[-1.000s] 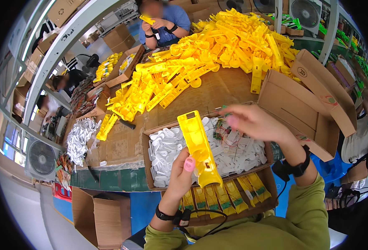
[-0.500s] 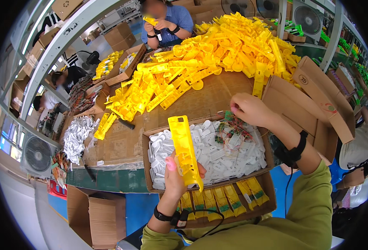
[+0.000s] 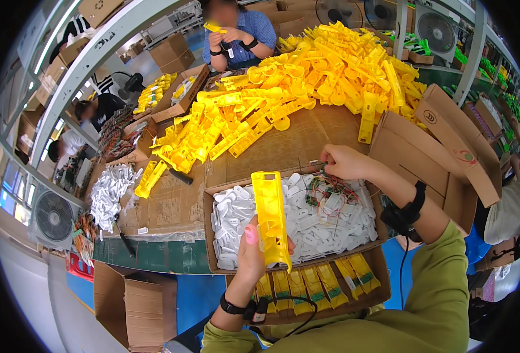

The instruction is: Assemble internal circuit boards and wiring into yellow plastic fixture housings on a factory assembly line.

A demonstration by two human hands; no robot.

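My left hand (image 3: 251,250) grips a long yellow plastic housing (image 3: 270,215), tilted upright with its ribbed hollow inside facing me. Under it lies a cardboard box (image 3: 208,235) full of small white plastic pieces (image 3: 307,226). On these, toward the right, rests a tangle of thin red and dark wires with small green circuit boards (image 3: 324,193). My right hand (image 3: 345,163) is over the far right part of the box, at the edge of the tangle. Its fingers are pinched together; what is between them is too small to make out.
A large heap of yellow housings (image 3: 330,70) covers the far table (image 3: 313,132). Below the box, a carton (image 3: 382,288) holds several yellow housings with green boards. Open cartons (image 3: 430,156) stand at right. White pieces (image 3: 114,188) lie at left. A person (image 3: 236,35) works opposite.
My right hand has dipped slightly toward the box's far edge, fingers still pinched. The yellow housing in my left hand has shifted a little right and turned more upright.
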